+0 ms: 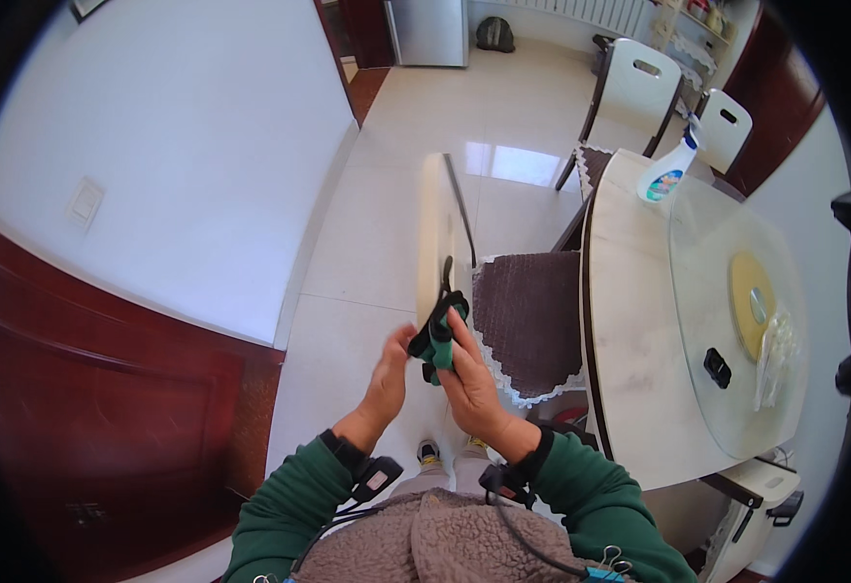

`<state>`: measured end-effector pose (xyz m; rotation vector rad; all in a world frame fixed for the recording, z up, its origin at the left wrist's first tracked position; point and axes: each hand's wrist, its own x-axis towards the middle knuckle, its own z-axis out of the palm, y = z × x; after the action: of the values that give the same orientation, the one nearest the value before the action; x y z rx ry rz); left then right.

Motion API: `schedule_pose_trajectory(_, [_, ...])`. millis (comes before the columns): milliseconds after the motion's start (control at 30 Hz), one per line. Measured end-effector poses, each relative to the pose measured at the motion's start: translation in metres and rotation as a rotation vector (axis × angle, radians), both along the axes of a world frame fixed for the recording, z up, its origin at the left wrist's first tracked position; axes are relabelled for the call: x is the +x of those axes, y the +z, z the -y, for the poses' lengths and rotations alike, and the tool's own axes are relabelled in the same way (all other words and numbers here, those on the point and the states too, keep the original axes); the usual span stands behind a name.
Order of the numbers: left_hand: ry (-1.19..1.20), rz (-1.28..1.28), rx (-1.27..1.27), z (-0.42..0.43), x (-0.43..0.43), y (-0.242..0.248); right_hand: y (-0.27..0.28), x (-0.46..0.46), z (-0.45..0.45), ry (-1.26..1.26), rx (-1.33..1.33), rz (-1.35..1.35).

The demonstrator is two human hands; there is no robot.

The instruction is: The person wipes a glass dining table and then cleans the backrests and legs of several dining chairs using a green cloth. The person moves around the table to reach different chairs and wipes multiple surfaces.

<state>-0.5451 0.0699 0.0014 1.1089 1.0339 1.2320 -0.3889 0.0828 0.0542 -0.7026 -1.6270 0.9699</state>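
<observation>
A small bundle of black and green fabric (438, 344), perhaps a pair of gloves, is held up before my chest. My right hand (475, 386) is against its right side, with fingers and thumb around the green part. Motion blurs my left hand (389, 375), whose fingertips come up to the bundle's left edge; whether they grip it is unclear. A narrow black strap or fold sticks up from its top. Just beyond, the pale back of a chair (434, 233) stands edge-on, a brown lace-trimmed seat cushion (527, 321) to its right.
On the right, a dining table (629, 328) carries a glass turntable (710, 306), a spray bottle (666, 175), a small black device (718, 367) and a clear plastic bag (775, 361). Another chair (633, 87) stands beyond. A white wall (199, 160) and dark red door (105, 408) flank my left.
</observation>
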Motion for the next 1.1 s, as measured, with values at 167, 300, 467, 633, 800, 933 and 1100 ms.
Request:
schedule_pose_trajectory(167, [-0.240,-0.475,-0.020,0.026,0.000,0.005,0.013,-0.002,-0.044,-0.122,0.186,0.406])
schedule_pose_trajectory(300, [-0.201,-0.646,-0.076,0.013,0.009,0.021,0.031,-0.034,-0.132,-0.282,0.263,0.644])
schedule_pose_trajectory(467, [-0.158,-0.707,-0.155,0.007,0.018,0.030,0.034,-0.049,-0.220,-0.269,0.074,0.720])
schedule_pose_trajectory(633, [-0.100,-0.794,-0.115,0.005,0.022,0.026,0.011,-0.046,-0.185,-0.305,0.027,0.478])
schedule_pose_trajectory(800, [-0.197,-0.884,0.023,-0.004,0.018,0.005,0.013,-0.026,-0.044,-0.169,-0.038,0.396])
schedule_pose_trajectory(933, [-0.125,-0.918,0.352,-0.007,0.012,-0.004,0.011,-0.016,0.010,-0.111,-0.113,0.397])
schedule_pose_trajectory(1100, [-0.225,-0.847,-0.034,-0.006,0.013,0.015,-0.002,-0.016,-0.054,-0.049,-0.100,0.152])
